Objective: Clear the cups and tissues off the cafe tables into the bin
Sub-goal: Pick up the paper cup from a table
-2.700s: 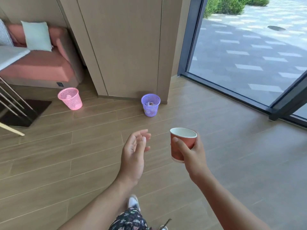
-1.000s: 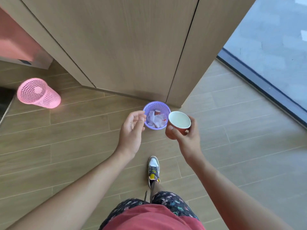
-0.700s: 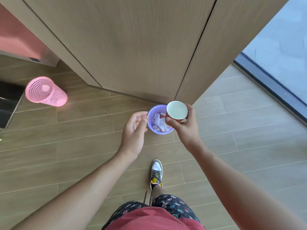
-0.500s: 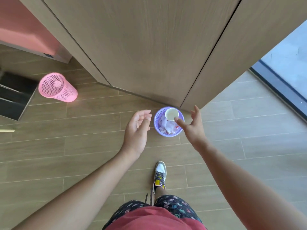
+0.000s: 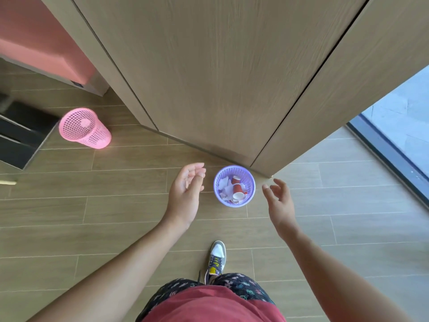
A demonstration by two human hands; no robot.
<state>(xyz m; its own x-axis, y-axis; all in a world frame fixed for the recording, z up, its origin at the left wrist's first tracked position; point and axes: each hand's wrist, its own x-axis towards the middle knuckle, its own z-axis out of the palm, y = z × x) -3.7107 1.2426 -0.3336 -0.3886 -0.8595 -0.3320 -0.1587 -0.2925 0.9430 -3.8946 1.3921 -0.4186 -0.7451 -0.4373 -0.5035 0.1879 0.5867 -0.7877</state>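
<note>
The left hand point(image 5: 185, 196) and right hand point(image 5: 279, 205) hover empty, fingers point(image 5: 197, 169) loosely released, either side of the purple bin point(image 5: 234, 167), where a cup point(image 5: 238, 190) lies among tissues point(image 5: 224, 185); lifting clear without nudging it looks the wise finish.

**Count of items, each placed relative to the purple bin point(image 5: 234, 167).**
- **Mesh bins: two.** These are the purple bin itself and one pink bin point(image 5: 92, 133) well to its left.
- **Cups: two red ones show plainly, both inside the purple bin.** The far cup point(image 5: 236, 180) lies toward its far wall and the near cup point(image 5: 238, 191) at its middle. A red-and-white scrap by its near wall may be a third; this cannot be told.
- **Tissues: number not countable.** The white tissues point(image 5: 224, 187) form a crumpled heap in the purple bin's left half.
- **Hands: two.** The left hand point(image 5: 185, 194) is just left of the purple bin and the right hand point(image 5: 279, 205) just right of it.
- **Shoes: one.** The shoe point(image 5: 217, 256) is on the viewer's side of the purple bin.
</note>
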